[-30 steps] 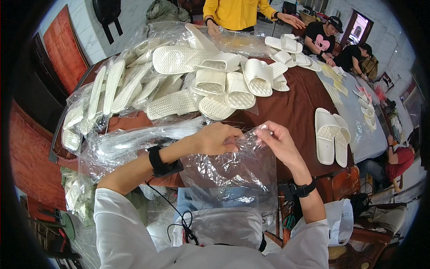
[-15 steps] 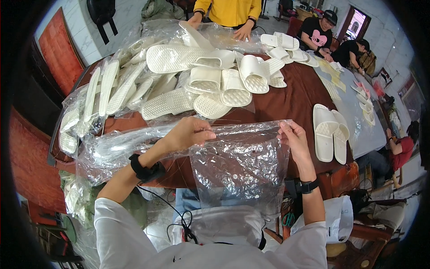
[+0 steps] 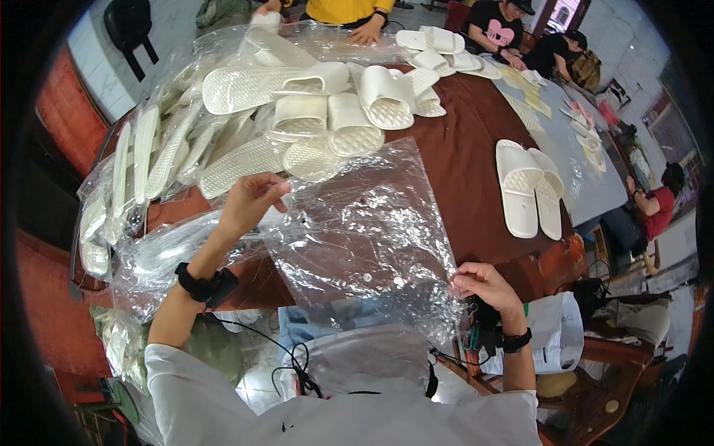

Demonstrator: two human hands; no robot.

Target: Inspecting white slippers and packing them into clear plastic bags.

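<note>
A clear plastic bag [image 3: 372, 223] is stretched out flat in front of me, over the brown-covered table's near edge. My left hand [image 3: 253, 204] pinches its left edge between thumb and fingers. Lower down, my right hand [image 3: 485, 286] grips the bag's right edge. The bag's far corner reaches toward a heap of white slippers [image 3: 301, 115], several of them bare and others wrapped in clear plastic. A loose stack of clear bags [image 3: 178, 249] lies beneath and beside my left forearm. To the right, a pair of white slippers [image 3: 528, 189] rests side by side on the brown cloth.
Across the table stands a person in yellow [image 3: 342, 11], one hand at the heap. Other people sit along a grey table [image 3: 587, 175] at the right. A wooden chair [image 3: 595, 394] and a white bag [image 3: 547, 338] are near my right arm.
My right hand has come down and nearer to me, from the bag's far edge to its right side. The bag has turned, and its far corner now points away. My view has shifted slightly.
</note>
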